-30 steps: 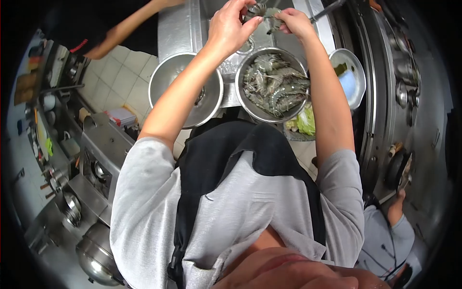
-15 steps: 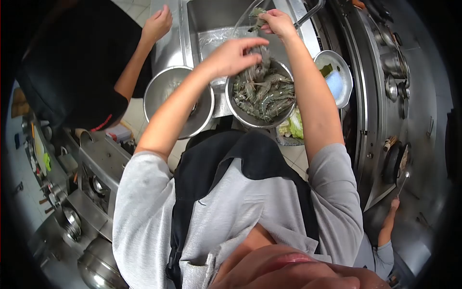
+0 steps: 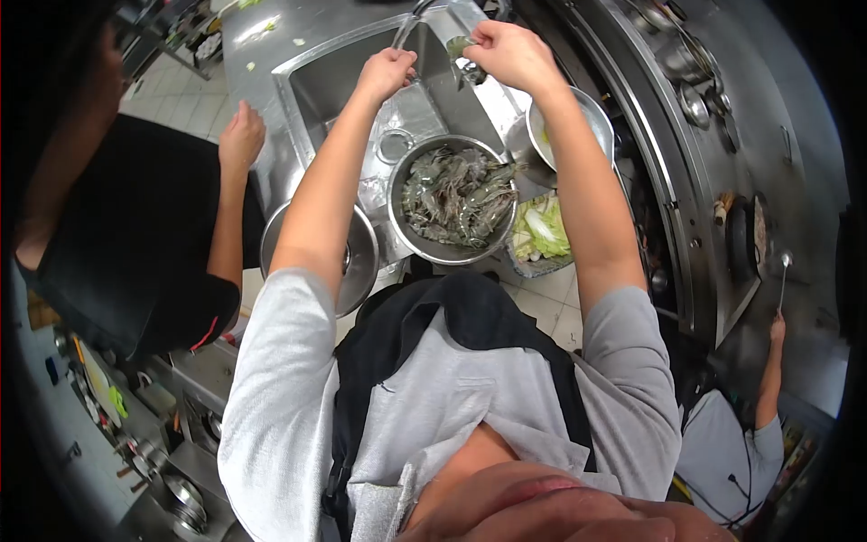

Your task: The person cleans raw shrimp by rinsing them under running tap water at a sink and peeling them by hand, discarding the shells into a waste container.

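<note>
My right hand (image 3: 517, 56) is raised over the sink's right side, its fingers pinching a grey-green shrimp (image 3: 464, 63). Over the basin of the steel sink (image 3: 330, 107), my left hand (image 3: 388, 74) is closed, and I cannot make out what its fingers hold. A clear, curved tube or stream (image 3: 404, 36) shows just beyond it. Below both hands is a steel bowl (image 3: 394, 206) heaped with raw shrimp (image 3: 461, 194), at the sink's near edge. Another steel bowl (image 3: 363, 257) lies partly hidden under my left forearm.
Cut cabbage (image 3: 544, 228) fills a container right of the shrimp bowl. A pale bowl (image 3: 596, 122) stands beyond my right forearm. At left, a co-worker in a black apron (image 3: 135, 226) holds a hand (image 3: 242, 137) near the counter. Another person (image 3: 736, 443) works at the stove at lower right.
My left hand has moved from the shrimp bowl up over the sink, and its fingers have closed. My right hand still pinches a shrimp. The view has shifted, showing more of the sink and counter.
</note>
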### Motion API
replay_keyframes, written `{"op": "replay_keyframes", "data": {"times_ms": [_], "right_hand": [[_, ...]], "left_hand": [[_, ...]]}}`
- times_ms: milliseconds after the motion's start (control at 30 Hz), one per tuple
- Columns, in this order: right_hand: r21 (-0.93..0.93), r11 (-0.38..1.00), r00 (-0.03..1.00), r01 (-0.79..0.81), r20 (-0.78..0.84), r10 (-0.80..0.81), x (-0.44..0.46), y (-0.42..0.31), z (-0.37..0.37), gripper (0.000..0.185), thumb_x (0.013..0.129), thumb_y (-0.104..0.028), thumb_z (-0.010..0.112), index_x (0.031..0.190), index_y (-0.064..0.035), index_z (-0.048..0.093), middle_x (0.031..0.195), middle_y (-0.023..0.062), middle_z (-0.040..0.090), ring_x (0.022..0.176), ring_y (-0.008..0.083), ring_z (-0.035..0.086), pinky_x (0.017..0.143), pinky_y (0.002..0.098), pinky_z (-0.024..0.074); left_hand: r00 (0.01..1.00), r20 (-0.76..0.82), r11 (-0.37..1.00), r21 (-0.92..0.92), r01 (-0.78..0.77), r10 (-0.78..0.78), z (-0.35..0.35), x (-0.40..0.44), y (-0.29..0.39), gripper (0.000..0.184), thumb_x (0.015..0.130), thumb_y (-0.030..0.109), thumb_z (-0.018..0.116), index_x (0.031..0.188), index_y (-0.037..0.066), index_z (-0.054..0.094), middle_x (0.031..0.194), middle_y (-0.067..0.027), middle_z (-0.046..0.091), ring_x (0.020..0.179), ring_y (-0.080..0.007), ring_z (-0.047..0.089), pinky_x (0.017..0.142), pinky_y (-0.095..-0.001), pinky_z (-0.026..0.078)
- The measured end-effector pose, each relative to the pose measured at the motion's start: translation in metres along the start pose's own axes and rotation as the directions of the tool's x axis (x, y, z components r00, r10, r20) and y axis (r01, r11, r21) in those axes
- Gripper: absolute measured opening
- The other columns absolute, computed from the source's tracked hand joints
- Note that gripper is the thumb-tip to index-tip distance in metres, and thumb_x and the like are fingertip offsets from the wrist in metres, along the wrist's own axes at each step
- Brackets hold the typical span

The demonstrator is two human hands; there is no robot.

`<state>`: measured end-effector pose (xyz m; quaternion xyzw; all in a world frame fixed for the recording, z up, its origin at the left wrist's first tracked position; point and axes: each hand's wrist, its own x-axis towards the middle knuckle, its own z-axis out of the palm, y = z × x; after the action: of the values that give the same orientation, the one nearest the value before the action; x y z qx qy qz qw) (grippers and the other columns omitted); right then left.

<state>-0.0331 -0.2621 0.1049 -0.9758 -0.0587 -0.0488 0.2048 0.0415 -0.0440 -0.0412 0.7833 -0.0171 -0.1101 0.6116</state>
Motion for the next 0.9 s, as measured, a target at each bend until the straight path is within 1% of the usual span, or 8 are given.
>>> {"op": "replay_keyframes", "data": {"times_ms": [100, 200, 300, 400, 433, 600, 733, 900], "right_hand": [[0.117, 0.992, 0.995, -0.052, -0.078, 0.061, -0.046, 0.012, -0.049, 0.029, 0.083, -0.033, 0.072, 0.1, -0.0091, 0.069, 0.081, 0.0016, 0.067, 0.072, 0.0129, 0.06, 0.068, 0.0296, 0.0481], [0.422, 0.904, 0.987, -0.069, -0.103, 0.123, -0.091, 0.052, -0.081, 0.02, 0.089, -0.02, 0.073, 0.101, -0.0047, 0.069, 0.082, -0.0051, 0.063, 0.074, 0.0033, 0.053, 0.065, 0.02, 0.0427], [0.53, 0.839, 0.953, -0.123, -0.172, 0.248, -0.153, 0.076, -0.117, 0.019, 0.089, -0.015, 0.071, 0.102, -0.0013, 0.068, 0.086, -0.0015, 0.068, 0.078, 0.0043, 0.059, 0.069, 0.0203, 0.045], [0.639, 0.744, 0.882, -0.195, -0.218, 0.418, -0.217, 0.102, -0.136, 0.014, 0.092, -0.005, 0.068, 0.103, 0.0026, 0.066, 0.087, -0.0025, 0.066, 0.077, 0.0027, 0.056, 0.069, 0.0176, 0.0431], [0.644, 0.738, 0.877, -0.203, -0.217, 0.43, -0.236, 0.122, -0.134, 0.014, 0.092, -0.005, 0.068, 0.103, 0.0026, 0.066, 0.087, -0.0025, 0.066, 0.077, 0.0027, 0.056, 0.069, 0.0176, 0.0431], [0.702, 0.541, 0.75, -0.464, -0.014, 0.662, -0.304, 0.195, -0.069, 0.011, 0.092, -0.013, 0.068, 0.099, -0.0039, 0.066, 0.079, -0.0039, 0.063, 0.066, 0.0033, 0.053, 0.061, 0.019, 0.0411], [0.747, 0.341, 0.631, -0.571, 0.133, 0.765, -0.33, 0.242, 0.007, 0.015, 0.089, -0.013, 0.071, 0.1, -0.0044, 0.064, 0.082, -0.0021, 0.063, 0.061, 0.0042, 0.055, 0.053, 0.0193, 0.042], [0.804, 0.161, 0.572, -0.572, 0.251, 0.781, -0.348, 0.276, 0.055, 0.02, 0.088, -0.013, 0.071, 0.103, -0.0028, 0.062, 0.085, 0.0012, 0.064, 0.064, 0.0088, 0.061, 0.057, 0.0227, 0.0503]], "left_hand": [[0.98, 0.141, 0.919, 0.388, 0.074, -0.139, 0.036, 0.031, -0.008, 0.059, 0.096, 0.055, 0.051, 0.099, -0.001, 0.069, 0.082, -0.0067, 0.072, 0.065, -0.0141, 0.066, 0.06, -0.0299, 0.052], [0.841, 0.305, 0.876, 0.34, 0.343, -0.448, 0.072, 0.042, -0.007, 0.073, 0.096, 0.067, 0.036, 0.096, 0.002, 0.069, 0.08, -0.0055, 0.073, 0.06, -0.0108, 0.065, 0.052, -0.0272, 0.046], [0.753, 0.406, 0.842, 0.081, 0.534, -0.517, 0.09, 0.058, -0.026, 0.081, 0.096, 0.072, 0.026, 0.096, 0.003, 0.068, 0.083, -0.0042, 0.074, 0.061, -0.006, 0.066, 0.049, -0.0254, 0.043], [0.669, 0.427, 0.687, -0.138, 0.713, -0.609, 0.096, 0.094, -0.062, 0.056, 0.096, 0.046, 0.058, 0.132, 0.003, 0.056, 0.118, -0.0143, 0.063, 0.094, -0.0223, 0.065, 0.072, -0.034, 0.055], [0.678, 0.359, 0.6, -0.317, 0.735, -0.641, 0.096, 0.098, -0.069, 0.067, 0.095, 0.059, 0.052, 0.131, 0.003, 0.053, 0.117, -0.0156, 0.064, 0.097, -0.0241, 0.064, 0.07, -0.0421, 0.056], [0.883, -0.013, 0.602, -0.736, 0.309, -0.468, 0.125, 0.114, -0.057, 0.058, 0.095, 0.053, 0.055, 0.131, 0.008, 0.055, 0.107, -0.0179, 0.067, 0.096, -0.0346, 0.063, 0.077, -0.0544, 0.053], [0.943, 0.004, 0.942, 0.015, 0.334, -0.334, 0.093, 0.084, -0.027, 0.045, 0.091, 0.048, 0.059, 0.102, 0.005, 0.071, 0.088, -0.0113, 0.071, 0.073, -0.025, 0.067, 0.068, -0.0482, 0.051], [0.997, 0.072, 0.696, 0.717, -0.046, -0.008, 0.054, 0.011, 0.061, 0.046, 0.086, 0.046, 0.063, 0.079, 0.002, 0.073, 0.069, -0.0179, 0.068, 0.068, -0.0305, 0.07, 0.068, -0.0446, 0.053]]}}
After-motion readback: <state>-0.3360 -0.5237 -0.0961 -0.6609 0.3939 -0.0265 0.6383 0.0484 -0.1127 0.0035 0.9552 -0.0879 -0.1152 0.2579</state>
